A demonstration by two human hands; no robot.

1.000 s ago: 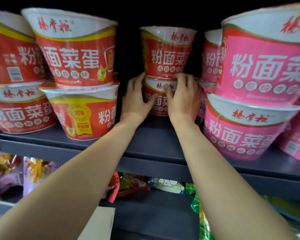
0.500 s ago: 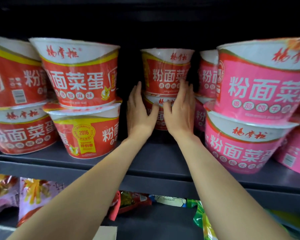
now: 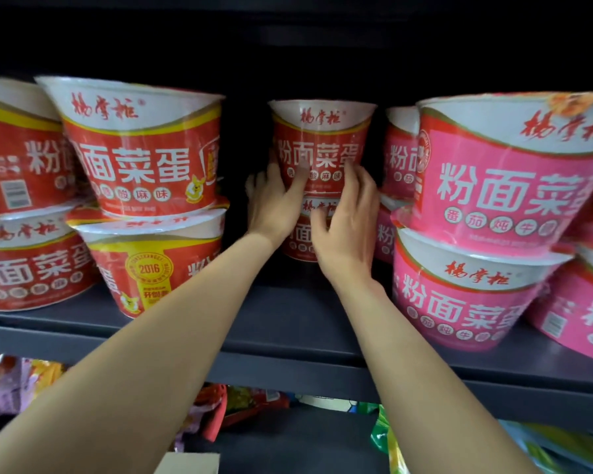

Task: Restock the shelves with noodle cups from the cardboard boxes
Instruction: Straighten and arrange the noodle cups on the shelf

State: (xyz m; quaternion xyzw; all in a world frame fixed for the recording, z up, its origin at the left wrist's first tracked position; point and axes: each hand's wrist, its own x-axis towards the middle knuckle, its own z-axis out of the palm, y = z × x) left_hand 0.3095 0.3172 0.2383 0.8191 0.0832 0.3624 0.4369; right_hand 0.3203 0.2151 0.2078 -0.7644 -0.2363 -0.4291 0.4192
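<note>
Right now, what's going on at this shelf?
A person is stocking noodle cups. Both hands reach to the back of the dark shelf: the left hand and right hand touch a stack of two red noodle cups. More red cups stand left, pink cups right.
</note>
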